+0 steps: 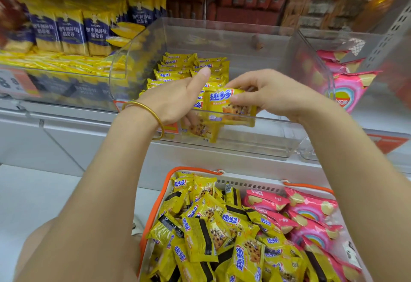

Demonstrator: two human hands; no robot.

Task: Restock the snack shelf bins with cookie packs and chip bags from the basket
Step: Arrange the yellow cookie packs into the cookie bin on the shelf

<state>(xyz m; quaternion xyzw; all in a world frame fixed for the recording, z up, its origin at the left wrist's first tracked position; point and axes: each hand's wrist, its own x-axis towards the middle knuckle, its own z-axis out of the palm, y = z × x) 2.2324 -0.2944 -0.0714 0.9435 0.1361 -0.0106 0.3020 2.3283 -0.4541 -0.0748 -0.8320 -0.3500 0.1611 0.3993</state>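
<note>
— Where's the pack (231, 106)?
— Over the front edge of the clear bin (255, 144), pinched between the thumb and fingers of the right hand (266, 95).
— And the left hand (178, 99)?
— Curled round a stack (200, 129) just under it. Its fingertips blur behind the bin's front wall, so I can't count the stack.
— The rows (178, 63) behind?
— Partly hidden by both hands.
— The basket (155, 204)?
— Below the shelf (66, 126), holding yellow packs and pink chip bags (311, 212). The frame's bottom edge cuts off its near side.
</note>
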